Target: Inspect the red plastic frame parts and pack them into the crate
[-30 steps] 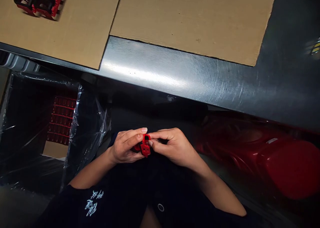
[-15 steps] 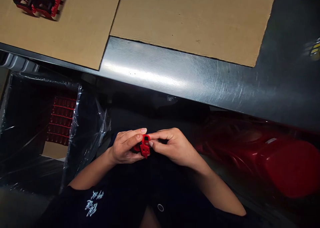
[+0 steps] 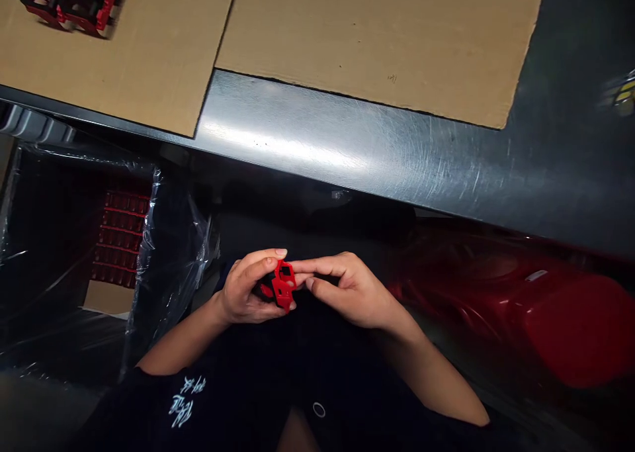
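My left hand point(image 3: 248, 290) is closed around a small red plastic part point(image 3: 284, 286) with square openings and a dark inside. Its thumb and index finger lie along the top of the part, while other fingers support it from below. From the right, my right hand point(image 3: 350, 290) reaches in with its fingers stretched out. Those fingertips touch the part's right side, and the thumb sits back from it. The far side of the part is hidden by the left fingers.
A metal table point(image 3: 317, 128) carries cardboard sheets point(image 3: 372, 42). Black-and-red parts point(image 3: 82, 2) stand at upper left. On the left, a plastic-lined box point(image 3: 156, 233) holds rows of red parts point(image 3: 119, 240) beside cardboard. Large red glossy things point(image 3: 575, 326) lie at right.
The red part has turned slightly in my left hand, showing more of its face. My right thumb has drawn back from the part's edge, and the right fingers have straightened.
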The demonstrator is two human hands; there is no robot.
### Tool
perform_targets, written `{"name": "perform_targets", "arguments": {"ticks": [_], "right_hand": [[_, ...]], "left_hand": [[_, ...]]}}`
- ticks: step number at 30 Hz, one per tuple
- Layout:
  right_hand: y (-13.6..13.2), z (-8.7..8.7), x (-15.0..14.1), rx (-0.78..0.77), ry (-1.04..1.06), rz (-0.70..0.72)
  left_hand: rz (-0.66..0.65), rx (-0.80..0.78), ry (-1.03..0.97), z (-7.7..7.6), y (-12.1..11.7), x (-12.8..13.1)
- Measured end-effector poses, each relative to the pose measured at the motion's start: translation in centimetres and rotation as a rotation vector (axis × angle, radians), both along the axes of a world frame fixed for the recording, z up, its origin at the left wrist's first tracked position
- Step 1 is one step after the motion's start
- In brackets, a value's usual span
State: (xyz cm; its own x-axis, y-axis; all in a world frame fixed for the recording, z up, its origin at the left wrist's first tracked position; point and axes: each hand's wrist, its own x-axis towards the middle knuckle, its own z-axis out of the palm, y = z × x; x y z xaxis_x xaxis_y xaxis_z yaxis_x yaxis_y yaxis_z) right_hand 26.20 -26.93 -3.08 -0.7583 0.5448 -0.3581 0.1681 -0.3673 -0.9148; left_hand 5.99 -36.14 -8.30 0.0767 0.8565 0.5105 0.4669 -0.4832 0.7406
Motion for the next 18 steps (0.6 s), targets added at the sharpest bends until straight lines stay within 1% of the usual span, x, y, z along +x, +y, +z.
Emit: {"name": "perform_targets", "arguments": {"ticks": [3,6,9,11,14,16,18], "right_hand": [[-0.6,0.0,-0.6,-0.028,-0.067,-0.049],[-1.1,-0.2,-0.9,0.054,-0.168,-0.111],[-0.9,-0.5,-0.5,0.095,-0.155,-0.073],[-0.5,-0.6,-0.1,0.077,-0.104,-0.04],[-0.3,-0.4,0.2,0.045,-0.041,-0.039],[-0.5,-0.3,0.1,-0.004,-0.049,-0.044],[-0.8,-0.2,-0.2,-0.031,-0.113,-0.063]], "left_hand": [[0.012,0.011,0.025,0.0,0.1,0.1],[0.001,0.016,0.049,0.0,0.2,0.2],[-0.017,0.012,0.032,0.0,0.2,0.3],[-0.018,0.013,0.012,0.0,0.2,0.2],[-0.013,0.008,-0.013,0.0,0.3,0.2],[-0.023,0.002,-0.034,0.0,0.4,0.3],[-0.046,-0.007,-0.06,0.0,0.4,0.5]]}}
